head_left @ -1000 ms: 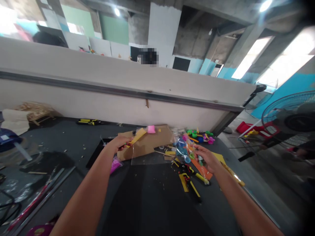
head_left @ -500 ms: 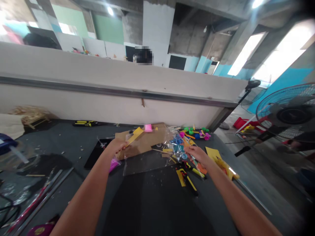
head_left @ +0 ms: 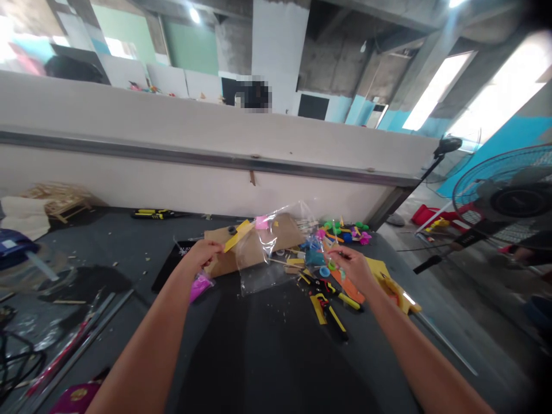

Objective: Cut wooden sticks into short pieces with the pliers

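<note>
A clear plastic bag (head_left: 263,270) is held across the worktop (head_left: 254,351) between the left hand (head_left: 200,257) and the right hand (head_left: 350,267), pinched narrowly by the fingers (head_left: 214,247) of each; a yellow strip (head_left: 236,236) projects from the left fingers, the bag lies over brown cardboard (head_left: 280,236), and blue plastic pieces (head_left: 314,257) sit just beside the right fingers
</note>
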A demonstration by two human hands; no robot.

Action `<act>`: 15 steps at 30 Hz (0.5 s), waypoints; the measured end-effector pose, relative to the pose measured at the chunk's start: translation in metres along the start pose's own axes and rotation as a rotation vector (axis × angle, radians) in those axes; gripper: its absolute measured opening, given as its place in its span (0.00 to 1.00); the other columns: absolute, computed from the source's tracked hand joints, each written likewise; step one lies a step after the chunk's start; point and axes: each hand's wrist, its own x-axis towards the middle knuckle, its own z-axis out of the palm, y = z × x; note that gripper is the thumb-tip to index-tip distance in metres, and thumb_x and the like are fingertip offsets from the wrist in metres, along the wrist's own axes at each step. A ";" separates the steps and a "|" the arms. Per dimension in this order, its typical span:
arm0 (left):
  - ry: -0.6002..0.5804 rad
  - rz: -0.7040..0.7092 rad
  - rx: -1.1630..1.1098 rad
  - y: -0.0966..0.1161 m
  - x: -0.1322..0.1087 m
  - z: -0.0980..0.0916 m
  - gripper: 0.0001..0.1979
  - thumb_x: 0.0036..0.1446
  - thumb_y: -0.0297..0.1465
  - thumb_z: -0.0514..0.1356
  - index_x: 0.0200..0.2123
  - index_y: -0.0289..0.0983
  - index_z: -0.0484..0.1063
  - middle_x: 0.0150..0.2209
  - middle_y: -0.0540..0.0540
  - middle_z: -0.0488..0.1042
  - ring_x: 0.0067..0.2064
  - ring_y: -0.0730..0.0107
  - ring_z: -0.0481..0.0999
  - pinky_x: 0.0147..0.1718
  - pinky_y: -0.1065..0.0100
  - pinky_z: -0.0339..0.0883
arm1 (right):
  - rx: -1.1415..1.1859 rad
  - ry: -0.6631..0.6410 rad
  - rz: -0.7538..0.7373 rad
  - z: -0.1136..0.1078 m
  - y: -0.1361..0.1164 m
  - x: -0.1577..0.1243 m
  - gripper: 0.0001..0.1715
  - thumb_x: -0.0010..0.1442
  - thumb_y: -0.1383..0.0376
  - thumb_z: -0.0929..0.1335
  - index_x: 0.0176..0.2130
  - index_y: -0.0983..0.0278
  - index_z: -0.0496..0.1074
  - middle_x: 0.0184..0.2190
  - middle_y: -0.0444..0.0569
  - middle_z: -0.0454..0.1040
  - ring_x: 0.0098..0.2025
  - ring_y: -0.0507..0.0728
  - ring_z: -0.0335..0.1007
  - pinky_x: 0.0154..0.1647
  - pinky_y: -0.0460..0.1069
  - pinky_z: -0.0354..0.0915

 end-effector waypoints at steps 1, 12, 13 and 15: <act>-0.026 0.016 -0.041 0.003 -0.003 0.002 0.09 0.41 0.34 0.62 0.26 0.35 0.70 0.17 0.53 0.64 0.16 0.81 0.54 0.15 0.75 0.45 | 0.034 -0.004 -0.023 -0.003 -0.003 0.000 0.16 0.50 0.55 0.67 0.32 0.64 0.73 0.28 0.47 0.73 0.25 0.53 0.63 0.27 0.47 0.60; -0.245 0.225 -0.372 0.022 -0.017 0.021 0.18 0.44 0.41 0.62 0.36 0.36 0.74 0.40 0.44 0.74 0.17 0.86 0.53 0.14 0.77 0.44 | 0.285 -0.014 0.044 -0.020 -0.006 0.006 0.17 0.50 0.55 0.69 0.35 0.64 0.70 0.19 0.41 0.64 0.22 0.50 0.59 0.24 0.45 0.56; -0.198 0.254 -0.345 0.023 -0.018 0.017 0.18 0.43 0.42 0.62 0.36 0.36 0.74 0.38 0.44 0.74 0.17 0.86 0.54 0.14 0.77 0.45 | 0.255 -0.013 0.042 -0.020 -0.004 0.006 0.17 0.51 0.55 0.68 0.36 0.64 0.70 0.19 0.41 0.64 0.22 0.50 0.59 0.24 0.45 0.57; -0.128 0.295 -0.305 0.025 -0.021 0.008 0.20 0.43 0.43 0.61 0.38 0.36 0.74 0.36 0.45 0.75 0.17 0.84 0.54 0.15 0.76 0.47 | 0.204 -0.012 0.052 -0.020 0.001 0.006 0.17 0.51 0.54 0.68 0.36 0.64 0.71 0.18 0.41 0.64 0.21 0.50 0.59 0.25 0.46 0.58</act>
